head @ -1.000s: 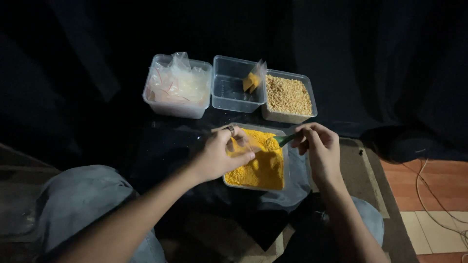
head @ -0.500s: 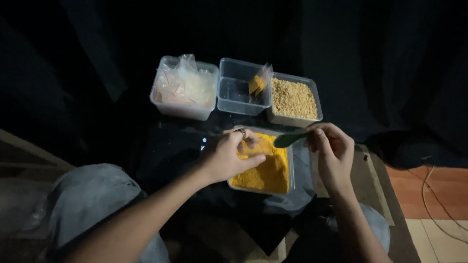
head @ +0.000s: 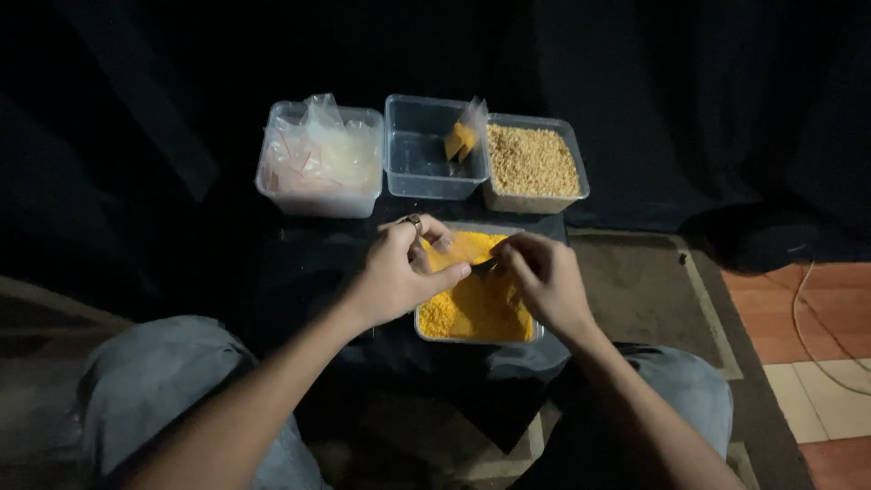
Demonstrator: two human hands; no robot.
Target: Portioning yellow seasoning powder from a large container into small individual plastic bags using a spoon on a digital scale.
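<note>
Both hands meet over the tub of yellow crumbs. The left hand pinches something small, maybe a soft, light bag; the right hand pinches a dark spoon by its handle.

A clear plastic tub of small bags, an almost empty clear tub and a tub of pale grains are lined up on black cloth.

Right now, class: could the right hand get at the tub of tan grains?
Probably yes: the right hand is over the yellow tub, and the grain tub lies just beyond, uncovered, nothing between.
</note>
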